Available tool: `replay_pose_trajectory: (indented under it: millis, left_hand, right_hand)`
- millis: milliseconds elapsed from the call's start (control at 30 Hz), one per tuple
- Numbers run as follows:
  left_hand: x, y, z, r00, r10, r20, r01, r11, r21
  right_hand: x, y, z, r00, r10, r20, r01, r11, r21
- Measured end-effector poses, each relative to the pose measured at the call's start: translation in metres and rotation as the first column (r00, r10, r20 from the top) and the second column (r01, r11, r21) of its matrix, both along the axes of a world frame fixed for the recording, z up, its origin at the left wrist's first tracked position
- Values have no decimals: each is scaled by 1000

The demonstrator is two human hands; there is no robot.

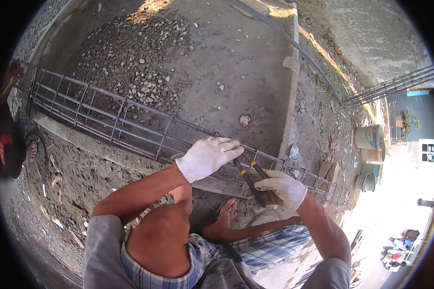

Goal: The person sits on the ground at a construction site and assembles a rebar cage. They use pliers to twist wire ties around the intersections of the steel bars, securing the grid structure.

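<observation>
A long rebar cage (122, 118) of thin bars and square stirrups runs slantwise across the view, from the far left to the lower right. My left hand (210, 156), in a white knit glove, grips its upper bar near the middle, with fingers curled over the steel. Just to the right, my right hand (282, 187), gloved too, is closed around a pair of pliers (249, 179) with dark handles and yellow bands. The pliers point up and left toward the cage, close to my left fingertips. Their jaws are partly hidden, so what they touch cannot be made out.
A person's hand (15, 70) is at the cage's far left end. Gravel (140, 62) lies on the concrete slab (222, 48) beyond. A bundle of rebar (390, 85) and several buckets (370, 137) stand right. My knee (161, 236) is close below the cage.
</observation>
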State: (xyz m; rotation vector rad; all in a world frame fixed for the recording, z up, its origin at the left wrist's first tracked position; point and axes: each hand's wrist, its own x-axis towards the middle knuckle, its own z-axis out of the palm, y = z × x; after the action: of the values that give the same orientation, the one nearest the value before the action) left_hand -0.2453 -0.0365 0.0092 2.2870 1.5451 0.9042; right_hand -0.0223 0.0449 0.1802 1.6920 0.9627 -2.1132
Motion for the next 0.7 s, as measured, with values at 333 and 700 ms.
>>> replay_pose_trajectory:
  millis: [333,700]
  left_hand:
    - [-45,38,10,833,458,311,-389,884,-260]
    - [2,17,57,975,-52,215,172,790,-588]
  right_hand:
    - [122,-146,-33,764,-482,-430,496,864,-88]
    - [223,-195,-62,901,-416,-123,102,-72,992]
